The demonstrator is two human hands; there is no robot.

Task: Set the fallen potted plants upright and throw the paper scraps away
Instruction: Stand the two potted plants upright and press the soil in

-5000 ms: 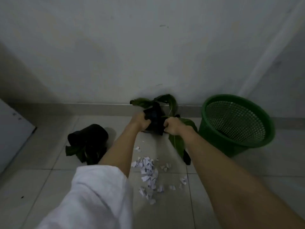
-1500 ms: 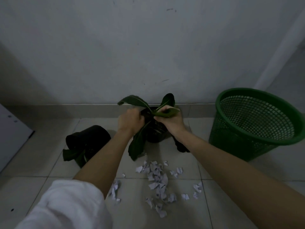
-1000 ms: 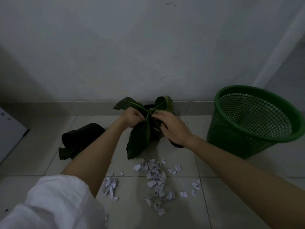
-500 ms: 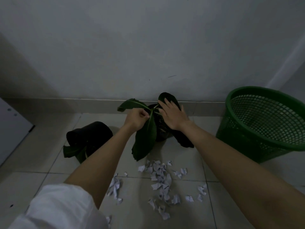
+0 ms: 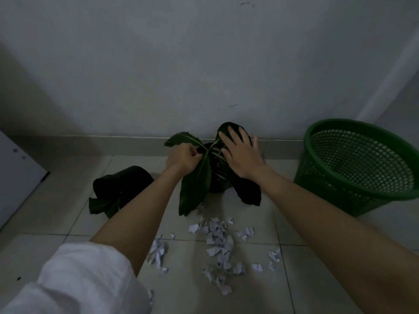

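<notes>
A potted plant (image 5: 196, 184) in a black pot stands upright against the wall, its big dark leaves drooping forward. My left hand (image 5: 182, 157) is closed at the base of its leaves, pinching a stem. My right hand (image 5: 240, 152) lies flat with fingers spread over the leaves on the plant's right side. A second potted plant (image 5: 120, 185) in a black pot lies on its side on the floor to the left. White paper scraps (image 5: 217, 239) are scattered on the tiles in front of the upright plant.
A green mesh waste basket (image 5: 360, 168) stands tilted at the right, close to the wall corner. A white panel edge (image 5: 18, 175) shows at the far left. The floor is grey tile, with the wall right behind the plants.
The plant that I held on its side five seconds ago now stands upright. Over the last second my right hand has opened and spread higher over the leaves; my left stays closed at the stem.
</notes>
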